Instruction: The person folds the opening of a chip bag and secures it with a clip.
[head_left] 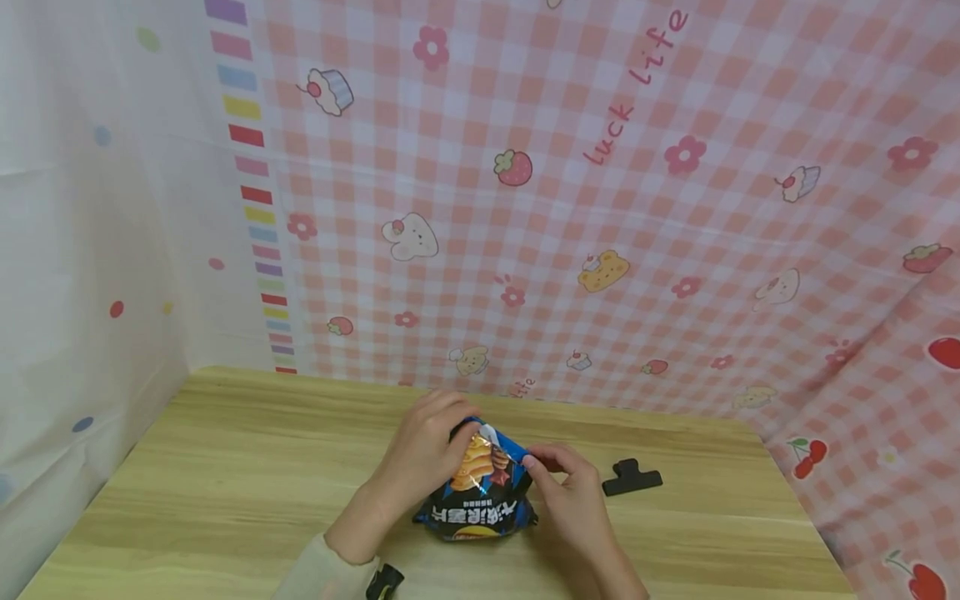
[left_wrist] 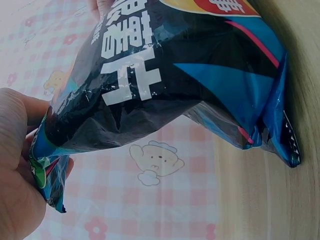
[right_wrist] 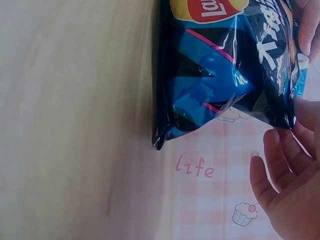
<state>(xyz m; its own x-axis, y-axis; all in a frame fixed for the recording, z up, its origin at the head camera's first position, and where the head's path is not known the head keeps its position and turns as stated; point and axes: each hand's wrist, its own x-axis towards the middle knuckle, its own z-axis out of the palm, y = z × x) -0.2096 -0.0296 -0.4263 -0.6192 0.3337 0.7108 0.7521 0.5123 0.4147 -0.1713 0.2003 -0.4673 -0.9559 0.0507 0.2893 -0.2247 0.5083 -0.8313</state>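
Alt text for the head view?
A person's left hand and right hand grip the far edge of a dark chip bag at a wooden table. A black clip lies to the right; pink checked cloth hangs behind.

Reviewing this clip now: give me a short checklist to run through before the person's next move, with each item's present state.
1. Left hand holding the chip bag: ok, it grips the left side of the upper end.
2. Right hand holding the bag: ok, thumb and fingers pinch the upper right corner.
3. Bag supported: ok, its lower end rests on the table.
4. Black clip in sight: ok, it lies on the table beyond the right hand.
5. Clip on the bag: not ok, the two are apart.
6. Bag's upper end sealed: cannot tell, hands partly cover it.
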